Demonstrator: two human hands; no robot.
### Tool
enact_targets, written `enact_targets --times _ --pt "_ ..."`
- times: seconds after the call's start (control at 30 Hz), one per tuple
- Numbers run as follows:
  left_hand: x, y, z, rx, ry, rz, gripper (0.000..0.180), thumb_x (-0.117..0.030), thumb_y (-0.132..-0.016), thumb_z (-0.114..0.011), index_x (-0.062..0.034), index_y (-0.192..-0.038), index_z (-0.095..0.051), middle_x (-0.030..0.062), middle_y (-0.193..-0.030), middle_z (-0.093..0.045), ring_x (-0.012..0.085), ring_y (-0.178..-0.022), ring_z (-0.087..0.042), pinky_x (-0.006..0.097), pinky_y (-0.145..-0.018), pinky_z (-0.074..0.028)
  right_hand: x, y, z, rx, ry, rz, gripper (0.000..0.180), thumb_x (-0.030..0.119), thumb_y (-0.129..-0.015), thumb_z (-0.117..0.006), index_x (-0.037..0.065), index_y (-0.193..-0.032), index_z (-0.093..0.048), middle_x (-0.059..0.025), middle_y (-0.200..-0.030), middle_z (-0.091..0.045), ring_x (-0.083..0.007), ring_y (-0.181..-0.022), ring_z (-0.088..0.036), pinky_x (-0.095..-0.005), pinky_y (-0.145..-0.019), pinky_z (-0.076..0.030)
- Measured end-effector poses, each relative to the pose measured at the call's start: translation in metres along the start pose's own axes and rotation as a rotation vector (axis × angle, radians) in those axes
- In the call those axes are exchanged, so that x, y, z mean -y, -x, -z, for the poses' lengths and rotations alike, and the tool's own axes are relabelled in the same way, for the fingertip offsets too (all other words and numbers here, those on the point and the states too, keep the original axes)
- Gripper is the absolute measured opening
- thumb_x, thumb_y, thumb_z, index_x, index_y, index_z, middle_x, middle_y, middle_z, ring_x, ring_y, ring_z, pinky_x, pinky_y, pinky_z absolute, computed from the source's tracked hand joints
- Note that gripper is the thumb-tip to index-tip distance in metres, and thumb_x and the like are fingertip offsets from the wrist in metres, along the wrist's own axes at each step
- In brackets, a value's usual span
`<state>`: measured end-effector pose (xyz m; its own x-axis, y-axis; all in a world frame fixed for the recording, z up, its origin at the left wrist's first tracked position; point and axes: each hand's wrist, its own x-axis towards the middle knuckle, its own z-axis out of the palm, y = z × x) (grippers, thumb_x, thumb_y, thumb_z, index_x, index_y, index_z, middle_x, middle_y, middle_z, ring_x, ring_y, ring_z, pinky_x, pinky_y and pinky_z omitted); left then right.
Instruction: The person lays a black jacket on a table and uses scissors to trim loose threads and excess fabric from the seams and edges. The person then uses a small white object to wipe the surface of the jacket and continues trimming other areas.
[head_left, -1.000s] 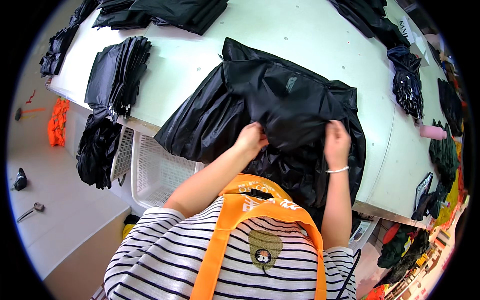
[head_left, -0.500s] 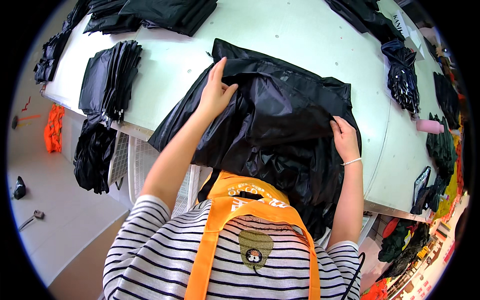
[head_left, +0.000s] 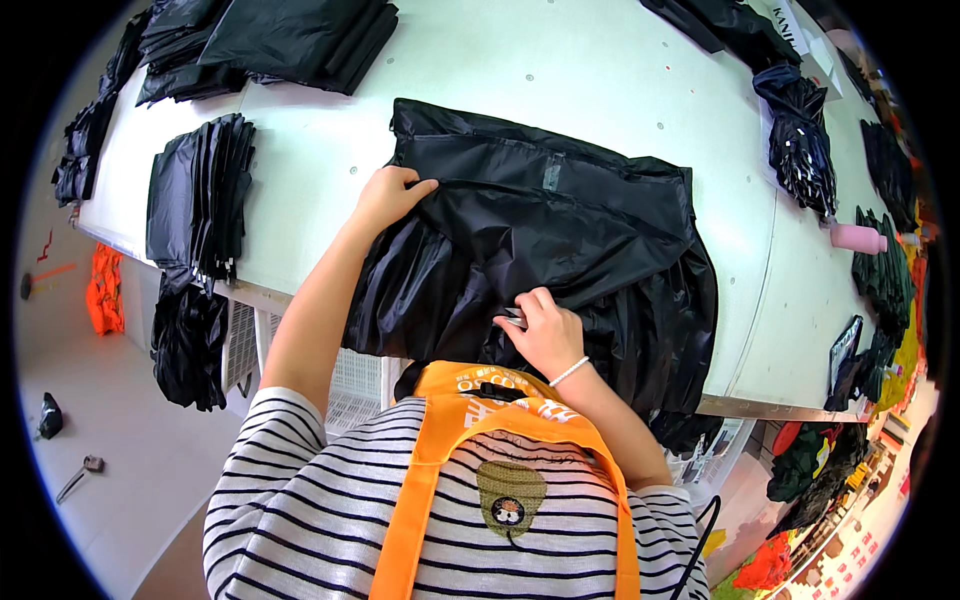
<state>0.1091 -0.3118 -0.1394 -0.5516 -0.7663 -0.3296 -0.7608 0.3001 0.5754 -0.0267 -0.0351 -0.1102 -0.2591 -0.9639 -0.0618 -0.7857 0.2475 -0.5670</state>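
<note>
left hand (head_left: pixel 388 200): touching black fabric (head_left: pixel 570 250) | right hand (head_left: pixel 548 335): holding silvery object (head_left: pixel 514 320)

Left grip (head_left: pixel 387 200) forward, right grip (head_left: pixel 550 340) nearer.

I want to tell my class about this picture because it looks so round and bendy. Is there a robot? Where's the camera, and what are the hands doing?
No robot: just a person using two bare hands. The camera is on their head, looking down, so you see their striped shirt and orange apron. Its very wide lens makes straight edges bend. A big piece of shiny black cloth lies on the white table. A folded black stack is to the left, and a pink bottle far right. The left hand touches the cloth near its left side. The right hand holds a small shiny thing over the cloth, too small to name.
</note>
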Motion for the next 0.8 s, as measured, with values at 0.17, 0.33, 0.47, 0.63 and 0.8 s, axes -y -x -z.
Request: enact_targets --times 0.17,0.33,0.47,0.63,0.8 --pt "0.007 -0.003 0.01 0.072 0.245 0.076 0.04 -0.036 -0.077 -0.071 0.0012 -0.066 -0.063 0.0061 -0.053 -0.054 0.0135 -0.047 -0.052 0.029 -0.051 -0.042 -0.027 0.006 -0.014 -0.042 0.069 0.074 0.014 0.016 -0.077 -0.065 0.007 -0.081 -0.055 -0.0064 -0.076 -0.05 -0.0245 -0.063 -0.059 -0.0352 -0.056 -0.048" --pt "0.03 -0.017 0.017 -0.065 0.343 -0.003 0.036 -0.03 -0.074 -0.075 0.0017 -0.063 -0.062 0.006 -0.064 -0.059 0.0147 -0.058 -0.055 0.029 -0.054 -0.043 -0.012 0.025 0.0 0.036 0.055 0.205 0.011 0.017 -0.08 -0.062 0.007 -0.078 -0.057 -0.0059 -0.074 -0.05 -0.0219 -0.06 -0.058 -0.0331 -0.056 -0.047" --pt "-0.016 0.008 -0.004 -0.502 -0.292 -0.333 0.029 -0.022 -0.068 -0.076 -0.0045 -0.088 -0.062 0.0116 -0.111 -0.058 0.0323 -0.098 -0.054 0.039 -0.083 -0.043 -0.027 0.022 -0.011 0.165 -0.058 -0.033 0.014 0.019 -0.082 -0.062 0.005 -0.082 -0.06 -0.0077 -0.084 -0.057 -0.0257 -0.067 -0.061 -0.0341 -0.062 -0.049" --pt "-0.086 0.077 -0.073 -0.133 -0.24 -0.691 0.05 -0.027 -0.07 -0.072 -0.0132 -0.116 -0.056 0.0081 -0.134 -0.045 0.0278 -0.124 -0.04 0.047 -0.101 -0.03 -0.073 -0.03 0.039 -0.422 -0.195 -0.237 0.015 0.014 -0.084 -0.06 0.005 -0.096 -0.064 -0.0117 -0.094 -0.06 -0.0297 -0.081 -0.061 -0.0329 -0.072 -0.05" --pt "-0.067 0.092 -0.123 0.07 -0.296 -0.693 0.067 -0.038 -0.075 -0.067 -0.0183 -0.134 -0.043 0.008 -0.145 -0.031 0.0276 -0.134 -0.028 0.051 -0.107 -0.022 -0.163 -0.014 0.05 -0.675 -0.194 -0.57 0.036 0.021 -0.079 -0.07 -0.001 -0.104 -0.058 -0.0098 -0.091 -0.058 -0.0216 -0.08 -0.057 -0.031 -0.076 -0.047"
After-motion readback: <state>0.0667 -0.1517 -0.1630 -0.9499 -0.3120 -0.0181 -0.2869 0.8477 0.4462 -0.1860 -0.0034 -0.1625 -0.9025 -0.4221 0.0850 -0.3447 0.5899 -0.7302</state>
